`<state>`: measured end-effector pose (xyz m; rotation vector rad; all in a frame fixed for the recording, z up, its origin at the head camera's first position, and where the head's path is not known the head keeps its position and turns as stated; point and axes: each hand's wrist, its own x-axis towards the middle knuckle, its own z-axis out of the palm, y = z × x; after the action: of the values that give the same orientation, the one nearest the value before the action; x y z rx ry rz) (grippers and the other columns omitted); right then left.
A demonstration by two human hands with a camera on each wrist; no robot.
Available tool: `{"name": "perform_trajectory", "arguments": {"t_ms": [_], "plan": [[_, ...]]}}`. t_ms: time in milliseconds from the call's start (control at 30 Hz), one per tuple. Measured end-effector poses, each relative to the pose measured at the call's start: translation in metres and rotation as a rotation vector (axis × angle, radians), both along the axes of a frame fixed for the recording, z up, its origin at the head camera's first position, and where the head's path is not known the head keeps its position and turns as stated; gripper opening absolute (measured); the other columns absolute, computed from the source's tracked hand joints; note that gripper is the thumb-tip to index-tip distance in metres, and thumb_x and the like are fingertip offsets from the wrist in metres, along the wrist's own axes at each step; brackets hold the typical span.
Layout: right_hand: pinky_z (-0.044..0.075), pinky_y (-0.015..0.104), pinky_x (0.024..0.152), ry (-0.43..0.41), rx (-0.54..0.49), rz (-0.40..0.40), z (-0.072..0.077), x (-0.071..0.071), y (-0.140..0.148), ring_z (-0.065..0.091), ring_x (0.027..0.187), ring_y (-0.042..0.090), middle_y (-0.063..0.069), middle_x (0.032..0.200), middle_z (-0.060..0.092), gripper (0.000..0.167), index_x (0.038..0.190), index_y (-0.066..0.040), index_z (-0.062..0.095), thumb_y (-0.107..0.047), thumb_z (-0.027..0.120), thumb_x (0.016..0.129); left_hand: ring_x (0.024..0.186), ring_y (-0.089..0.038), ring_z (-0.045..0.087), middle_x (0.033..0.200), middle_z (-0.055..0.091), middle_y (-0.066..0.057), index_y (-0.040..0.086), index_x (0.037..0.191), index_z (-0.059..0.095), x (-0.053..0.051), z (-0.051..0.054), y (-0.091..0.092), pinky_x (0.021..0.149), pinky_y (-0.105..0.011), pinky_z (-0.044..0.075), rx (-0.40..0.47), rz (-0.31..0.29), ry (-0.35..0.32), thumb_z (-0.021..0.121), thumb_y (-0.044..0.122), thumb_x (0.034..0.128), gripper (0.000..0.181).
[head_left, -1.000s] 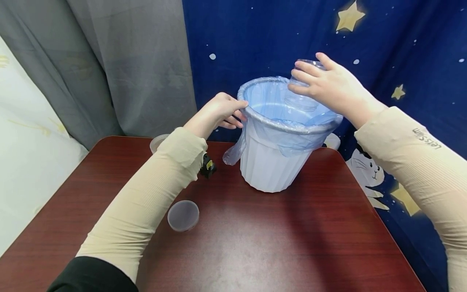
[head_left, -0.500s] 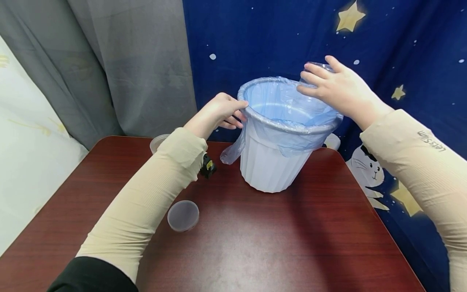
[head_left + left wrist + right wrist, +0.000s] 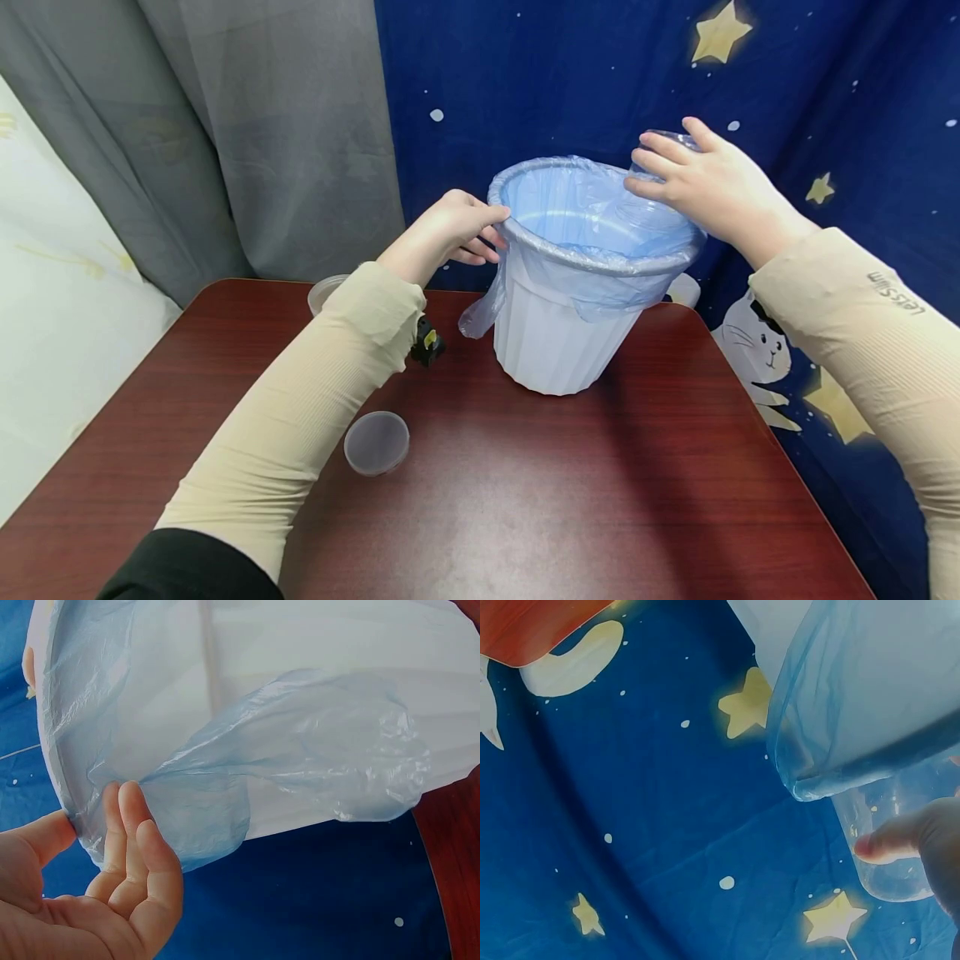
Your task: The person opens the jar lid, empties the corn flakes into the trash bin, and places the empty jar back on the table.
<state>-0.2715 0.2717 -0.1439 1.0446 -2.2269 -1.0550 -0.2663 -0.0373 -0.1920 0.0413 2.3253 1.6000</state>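
A white ribbed trash can (image 3: 562, 342) stands on the table, lined with a thin blue plastic bag (image 3: 547, 196) folded over its rim. At the rim's left side, my left hand (image 3: 457, 225) holds the edge, thumb on top and fingers below, beside a loose flap of the bag (image 3: 330, 750). Over the right side of the mouth, my right hand (image 3: 693, 179) grips a clear plastic cup (image 3: 896, 881). The cup is turned bottom up, its open end lowered inside the rim. Its contents, if any, cannot be made out.
A round translucent tub (image 3: 377, 443) sits on the dark red table (image 3: 525, 517), in front of the can. Another clear round piece (image 3: 327, 293) is partly hidden behind my left forearm. A blue starry curtain (image 3: 540, 75) hangs close behind the can.
My right hand has shifted right and slightly down with the cup, towards the can's right rim. The left hand keeps its place, and the bag flap has swayed a little.
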Motion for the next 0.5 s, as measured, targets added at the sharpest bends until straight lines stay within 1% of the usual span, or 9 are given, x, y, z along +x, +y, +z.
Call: {"name": "perform_trajectory", "arguments": {"t_ms": [100, 267, 500], "plan": [[0.016, 0.056, 0.11, -0.002, -0.004, 0.005, 0.0, 0.0, -0.001, 0.025, 0.137, 0.036, 0.022, 0.144, 0.037, 0.069, 0.133, -0.013, 0.052, 0.02, 0.066, 0.075, 0.069, -0.019, 0.068, 0.098, 0.069, -0.011, 0.004, 0.122, 0.054, 0.0, 0.0, 0.0, 0.065, -0.028, 0.054, -0.001, 0.002, -0.002, 0.055, 0.033, 0.0978, 0.037], [0.013, 0.055, 0.11, -0.005, -0.013, 0.015, 0.0, 0.001, -0.003, 0.024, 0.137, 0.035, 0.021, 0.145, 0.037, 0.069, 0.133, -0.013, 0.052, 0.02, 0.067, 0.074, 0.069, -0.019, 0.068, 0.097, 0.069, -0.011, 0.004, 0.121, 0.054, 0.0, 0.0, 0.0, 0.065, -0.028, 0.054, 0.0, 0.001, 0.0, 0.055, 0.033, 0.0979, 0.037], [0.015, 0.054, 0.111, 0.037, 0.019, 0.051, 0.001, 0.002, -0.013, 0.024, 0.138, 0.034, 0.02, 0.145, 0.037, 0.067, 0.134, -0.014, 0.051, 0.021, 0.063, 0.078, 0.07, -0.019, 0.068, 0.097, 0.069, -0.011, 0.004, 0.121, 0.055, -0.001, 0.0, 0.0, 0.066, -0.029, 0.055, 0.002, 0.0, 0.001, 0.055, 0.033, 0.0977, 0.037]]}}
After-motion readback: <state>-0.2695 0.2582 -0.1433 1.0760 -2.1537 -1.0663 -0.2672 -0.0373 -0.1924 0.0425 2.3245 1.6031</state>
